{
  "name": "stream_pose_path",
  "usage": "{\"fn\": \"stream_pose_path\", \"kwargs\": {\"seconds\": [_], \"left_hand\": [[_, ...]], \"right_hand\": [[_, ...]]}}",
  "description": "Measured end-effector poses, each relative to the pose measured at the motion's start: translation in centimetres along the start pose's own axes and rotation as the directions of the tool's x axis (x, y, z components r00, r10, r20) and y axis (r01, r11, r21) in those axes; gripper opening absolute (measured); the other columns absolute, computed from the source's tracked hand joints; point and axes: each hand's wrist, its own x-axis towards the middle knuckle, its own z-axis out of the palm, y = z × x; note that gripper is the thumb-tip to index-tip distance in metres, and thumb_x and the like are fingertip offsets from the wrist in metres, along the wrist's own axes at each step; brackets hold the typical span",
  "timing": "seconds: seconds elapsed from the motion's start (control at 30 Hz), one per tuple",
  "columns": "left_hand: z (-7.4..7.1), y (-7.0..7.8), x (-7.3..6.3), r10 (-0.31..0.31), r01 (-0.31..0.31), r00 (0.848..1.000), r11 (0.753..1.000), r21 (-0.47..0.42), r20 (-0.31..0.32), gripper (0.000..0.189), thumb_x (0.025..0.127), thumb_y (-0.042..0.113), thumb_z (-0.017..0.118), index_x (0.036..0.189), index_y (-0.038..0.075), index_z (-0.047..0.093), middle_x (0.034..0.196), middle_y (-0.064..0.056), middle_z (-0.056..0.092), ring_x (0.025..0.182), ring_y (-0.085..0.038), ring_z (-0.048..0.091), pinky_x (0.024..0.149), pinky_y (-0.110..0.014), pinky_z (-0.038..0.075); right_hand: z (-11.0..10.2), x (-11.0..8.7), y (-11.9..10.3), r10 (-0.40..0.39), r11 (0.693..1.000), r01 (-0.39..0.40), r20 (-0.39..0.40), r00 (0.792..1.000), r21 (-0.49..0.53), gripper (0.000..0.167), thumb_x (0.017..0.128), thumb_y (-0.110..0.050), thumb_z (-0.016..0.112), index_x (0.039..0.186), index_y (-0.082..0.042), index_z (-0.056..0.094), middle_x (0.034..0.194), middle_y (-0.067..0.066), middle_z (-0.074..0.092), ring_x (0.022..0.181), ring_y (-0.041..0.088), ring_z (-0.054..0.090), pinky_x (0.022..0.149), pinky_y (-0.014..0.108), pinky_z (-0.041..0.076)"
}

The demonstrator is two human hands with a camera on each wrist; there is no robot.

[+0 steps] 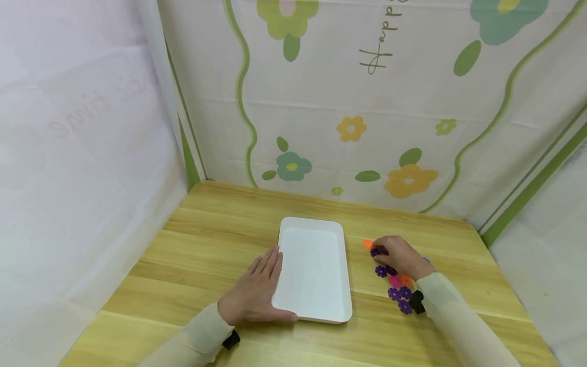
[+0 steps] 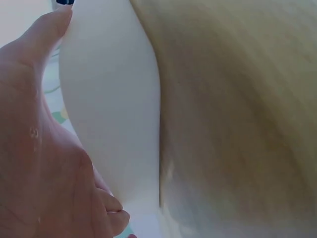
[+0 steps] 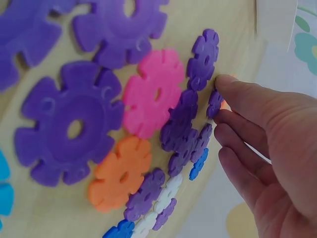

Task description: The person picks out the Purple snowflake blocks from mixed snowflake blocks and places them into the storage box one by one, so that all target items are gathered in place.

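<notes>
A white rectangular tray (image 1: 314, 272) lies on the table, its inside bare. My left hand (image 1: 254, 295) rests at its near left corner, fingers straight along the left side and thumb along the near edge. The left wrist view shows the tray's side wall (image 2: 111, 99) beside that hand. To the tray's right, my right hand (image 1: 400, 255) reaches over a group of flower-shaped plastic discs. Thumb and fingertips pinch a small purple disc (image 3: 214, 103). Around it lie more discs, among them a pink disc (image 3: 153, 94) and an orange disc (image 3: 121, 174); the hand hides some in the head view.
Both arms come in over the front of the wood-grain table (image 1: 202, 255). A flower-patterned cloth (image 1: 321, 102) hangs behind the table, and cloth walls stand at both sides. An orange disc (image 1: 368, 244) lies just left of the right hand's fingertips.
</notes>
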Motion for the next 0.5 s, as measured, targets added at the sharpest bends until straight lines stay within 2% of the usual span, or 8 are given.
{"fn": "stream_pose_path", "kwargs": {"seconds": [0.2, 0.37, 0.5], "left_hand": [[0.3, 0.1, 0.3, -0.002, 0.002, 1.000, 1.000, 0.022, -0.011, 0.138, 0.081, 0.094, 0.053, 0.167, -0.005, 0.010, 0.177, -0.024, 0.002, 0.166, -0.036, 0.008, 0.133, -0.058, 0.021], [0.3, 0.0, 0.8, 0.006, -0.005, 1.000, 0.998, 0.063, -0.015, 0.137, 0.081, 0.094, 0.053, 0.167, -0.005, 0.012, 0.177, -0.024, 0.005, 0.166, -0.037, 0.012, 0.132, -0.057, 0.024], [0.2, 0.0, 1.0, 0.016, -0.014, 1.000, 0.996, 0.088, -0.015, 0.136, 0.082, 0.093, 0.053, 0.167, -0.006, 0.015, 0.177, -0.025, 0.009, 0.165, -0.038, 0.015, 0.131, -0.056, 0.027]], "right_hand": [[-0.5, 0.4, 0.5, 0.021, 0.998, -0.022, 0.019, 1.000, 0.060, 0.023, 0.093, -0.011, 0.081, 0.114, -0.001, 0.077, 0.100, 0.007, 0.077, 0.084, 0.013, 0.068, 0.077, 0.036, 0.062], [-0.9, 0.6, 1.0, 0.026, 0.997, -0.028, 0.028, 0.999, 0.073, 0.015, 0.092, -0.014, 0.083, 0.103, -0.006, 0.079, 0.093, 0.002, 0.074, 0.080, 0.011, 0.064, 0.073, 0.032, 0.059], [-1.4, 0.5, 1.5, 0.038, 0.989, -0.044, 0.041, 0.998, 0.139, 0.003, 0.096, -0.013, 0.078, 0.094, -0.010, 0.078, 0.088, -0.001, 0.075, 0.076, 0.010, 0.064, 0.068, 0.025, 0.056]]}}
